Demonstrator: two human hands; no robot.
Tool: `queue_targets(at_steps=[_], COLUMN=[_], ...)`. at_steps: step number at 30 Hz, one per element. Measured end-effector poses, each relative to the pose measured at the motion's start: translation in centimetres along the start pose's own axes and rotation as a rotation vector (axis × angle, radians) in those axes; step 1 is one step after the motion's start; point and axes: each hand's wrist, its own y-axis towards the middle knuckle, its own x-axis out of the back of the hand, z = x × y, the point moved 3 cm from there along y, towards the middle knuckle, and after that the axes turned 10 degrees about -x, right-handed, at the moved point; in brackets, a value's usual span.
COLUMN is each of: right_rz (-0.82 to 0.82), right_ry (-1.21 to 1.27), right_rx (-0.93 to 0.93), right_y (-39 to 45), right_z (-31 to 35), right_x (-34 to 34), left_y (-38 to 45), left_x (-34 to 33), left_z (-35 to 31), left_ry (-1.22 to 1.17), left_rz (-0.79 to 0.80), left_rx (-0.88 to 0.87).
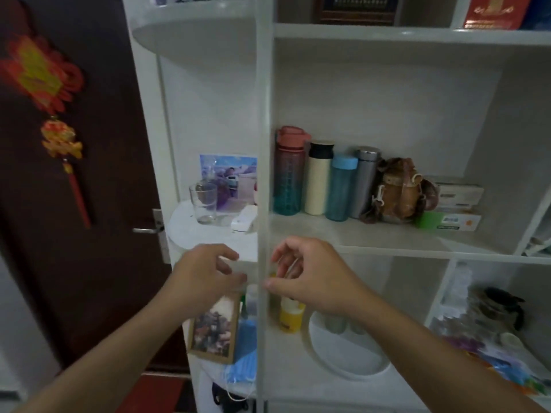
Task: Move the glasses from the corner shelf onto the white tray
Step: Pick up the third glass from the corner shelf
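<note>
A clear drinking glass (203, 204) stands upright on the rounded corner shelf (185, 234) at the left, in front of a photo. Lower right, the oval white tray (351, 357) lies on a shelf. Two glasses (336, 323) stand at its back edge, partly hidden by my right wrist. My left hand (205, 275) hovers just below the corner shelf's front edge, fingers loosely curled and apart, holding nothing I can make out. My right hand (307, 275) is level with it, across the vertical post (264, 174), and also looks empty.
A small white box (244, 220) lies on the corner shelf beside the glass. Several water bottles (316, 180) and a brown figurine (399, 195) fill the middle shelf. A yellow bottle (290, 318) stands left of the tray. A framed picture (214, 329) and blue masks (244, 353) sit below the corner shelf. A dark door (74, 204) is at left.
</note>
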Motion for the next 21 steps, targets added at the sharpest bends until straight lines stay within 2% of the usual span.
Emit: queue_targets(at_steps=[6, 11, 16, 21], right_rz=[-0.059, -0.145, -0.218, -0.246], right_ry=[0.026, 0.071, 0.031, 0.040], right_rx=[0.011, -0.071, -0.248, -0.365], right_y=[3.4, 8.7, 16.9, 21.1], right_z=[6.5, 8.7, 8.4, 7.3], right_x=[-6.0, -9.7, -12.3, -13.6], left_y=[4.2, 7.3, 11.0, 11.2], left_x=[7.1, 8.3, 8.4, 7.8], left_z=[5.5, 10.3, 14.6, 15.1], left_ry=[0.057, 0.219, 0.164, 0.217], left_rz=[-0.083, 0.019, 0.139, 0.177], left_rx=[-0.013, -0.055, 0.008, -0.022])
